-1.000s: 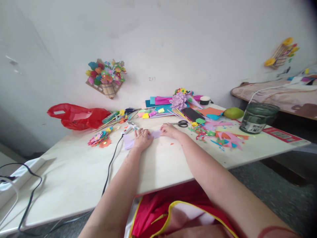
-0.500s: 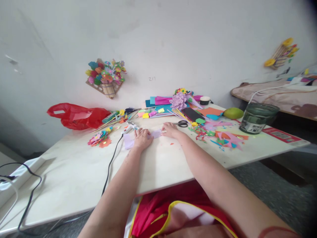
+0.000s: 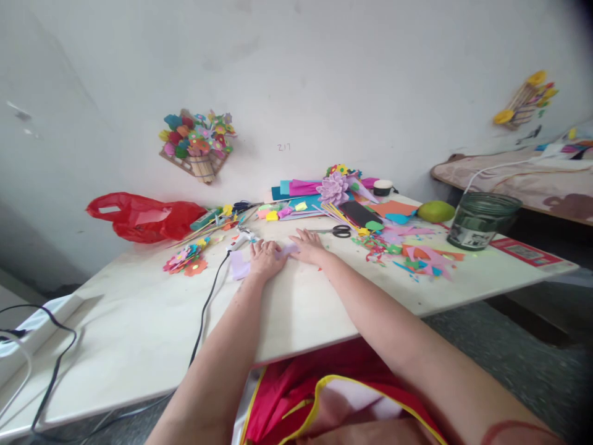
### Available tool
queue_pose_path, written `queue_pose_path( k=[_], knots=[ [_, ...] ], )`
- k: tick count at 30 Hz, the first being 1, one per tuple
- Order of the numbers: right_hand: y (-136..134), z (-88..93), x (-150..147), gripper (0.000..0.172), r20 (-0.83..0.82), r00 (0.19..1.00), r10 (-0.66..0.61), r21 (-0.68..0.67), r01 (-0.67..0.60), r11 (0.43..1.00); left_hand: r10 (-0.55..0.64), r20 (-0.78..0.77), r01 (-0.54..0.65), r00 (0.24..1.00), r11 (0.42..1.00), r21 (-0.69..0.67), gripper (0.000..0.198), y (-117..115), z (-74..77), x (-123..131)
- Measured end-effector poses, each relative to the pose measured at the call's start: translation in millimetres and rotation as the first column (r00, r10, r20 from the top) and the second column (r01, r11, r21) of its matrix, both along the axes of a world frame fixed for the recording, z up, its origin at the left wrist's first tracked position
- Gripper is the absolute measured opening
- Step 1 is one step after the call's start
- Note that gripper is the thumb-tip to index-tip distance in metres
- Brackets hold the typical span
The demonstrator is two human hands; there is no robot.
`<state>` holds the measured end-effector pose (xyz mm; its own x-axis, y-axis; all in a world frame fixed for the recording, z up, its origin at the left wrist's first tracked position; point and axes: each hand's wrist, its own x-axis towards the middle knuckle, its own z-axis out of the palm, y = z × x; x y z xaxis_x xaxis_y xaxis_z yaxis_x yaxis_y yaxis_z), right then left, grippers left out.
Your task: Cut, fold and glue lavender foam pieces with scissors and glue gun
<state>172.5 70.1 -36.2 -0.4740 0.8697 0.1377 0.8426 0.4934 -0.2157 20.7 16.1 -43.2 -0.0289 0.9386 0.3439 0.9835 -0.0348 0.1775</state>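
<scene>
A pale purple strip of craft sheet (image 3: 239, 266) lies on the table, its kind of material too blurred to tell. My left hand (image 3: 267, 261) rests flat over its middle, fingers stretched and pressing it down. Close by on the right, my right hand (image 3: 307, 247) lies with extended fingers over the strip's other end, partly covering it. Just beyond the left hand is a white glue gun (image 3: 241, 241) with a black cord. Black-handled scissors (image 3: 341, 231) lie past the right hand, blades pointing left.
Cut foam flowers (image 3: 188, 258) sit to the left, near a red plastic bag (image 3: 143, 217). Colourful scraps (image 3: 428, 262), a green fruit (image 3: 436, 212) and a dark glass jar (image 3: 484, 221) are on the right. A purple flower (image 3: 334, 188) stands at the back. A power strip (image 3: 39, 321) lies front left.
My right hand has moved left along the purple strip, closer to my left hand, and its fingers now stretch over the end. The left hand has stayed in place.
</scene>
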Motion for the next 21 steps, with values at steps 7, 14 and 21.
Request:
queue_pose_path(
  k=[7,14,21],
  knots=[
    [5.1,1.0,0.7,0.066,-0.016,0.999,-0.038,-0.09,0.036,0.995,0.012,-0.003,-0.012,1.0,1.0,0.001,0.03,-0.1,-0.6,-0.7],
    [10.6,3.7,16.1,0.06,0.009,0.997,-0.072,-0.174,0.072,0.982,-0.003,-0.011,0.003,1.0,1.0,0.001,0.024,-3.8,2.5,-0.1],
    [12.4,5.6,22.0,0.062,0.047,0.997,-0.069,-0.132,0.074,0.988,0.05,-0.017,-0.05,0.999,0.999,-0.009,0.025,-10.4,9.0,-10.1]
  ],
)
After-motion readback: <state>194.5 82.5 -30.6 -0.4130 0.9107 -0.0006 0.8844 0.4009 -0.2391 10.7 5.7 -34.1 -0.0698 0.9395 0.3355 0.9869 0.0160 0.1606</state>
